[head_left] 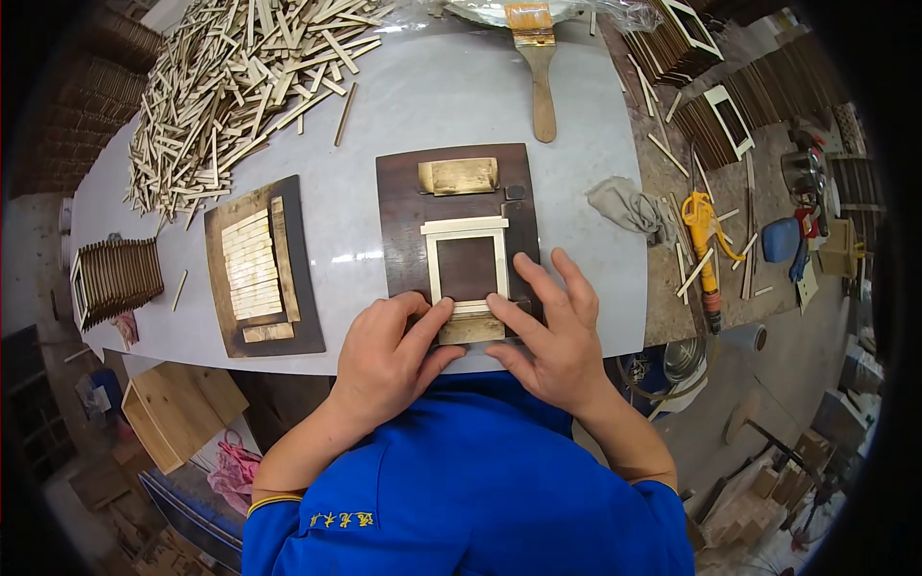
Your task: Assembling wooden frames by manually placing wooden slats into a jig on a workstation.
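Observation:
A small rectangular frame of pale wood strips [465, 228] lies on a dark brown wooden board [403, 192] in front of me. My left hand [386, 348] is closed at the frame's lower left corner, its index fingertip on the bottom strip and its thumb near the board's front edge. At the lower right corner, my right hand [555, 334] pinches in the same way, with its other fingers spread over the board. Between the two hands a worn wood block [473, 329] sits below the frame. Another block [459, 176] is fixed near the board's far end.
Left of the board lies a second jig board [307, 298] bearing pale strips [252, 264]. A heap of thin wood strips [240, 96] covers the far left. A brush [543, 86], a grey rag [629, 206], a yellow glue gun [701, 226] and stacked frames [120, 278] surround the work.

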{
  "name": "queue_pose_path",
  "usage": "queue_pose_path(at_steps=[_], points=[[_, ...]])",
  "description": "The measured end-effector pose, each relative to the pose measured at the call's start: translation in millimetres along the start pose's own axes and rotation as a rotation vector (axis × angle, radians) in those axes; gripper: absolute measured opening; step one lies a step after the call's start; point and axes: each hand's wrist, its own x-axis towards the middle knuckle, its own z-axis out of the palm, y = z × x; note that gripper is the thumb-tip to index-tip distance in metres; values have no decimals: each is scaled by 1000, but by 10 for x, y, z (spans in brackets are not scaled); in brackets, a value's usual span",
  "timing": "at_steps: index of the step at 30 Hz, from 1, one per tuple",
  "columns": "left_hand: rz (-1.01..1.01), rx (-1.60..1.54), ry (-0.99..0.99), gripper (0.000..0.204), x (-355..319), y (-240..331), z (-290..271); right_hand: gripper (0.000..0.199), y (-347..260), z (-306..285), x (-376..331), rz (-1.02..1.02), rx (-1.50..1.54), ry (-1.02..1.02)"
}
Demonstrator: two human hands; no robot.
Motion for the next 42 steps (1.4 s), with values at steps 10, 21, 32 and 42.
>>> queue_pose_path(at_steps=[10, 21, 32, 42], points=[[45, -107, -23, 37, 158, -62, -139, 50, 3, 6, 51, -79, -128, 31], [-285, 203, -46, 26, 589, -88, -108, 51, -7, -44, 4, -38, 38, 19], [-527, -267, -122, 29, 818, -230, -386, 50, 570, -807, 339, -14, -333, 317], [-756, -1002, -378, 30, 789, -635, -662, 40, 1897, -1649, 728, 29, -892, 497]])
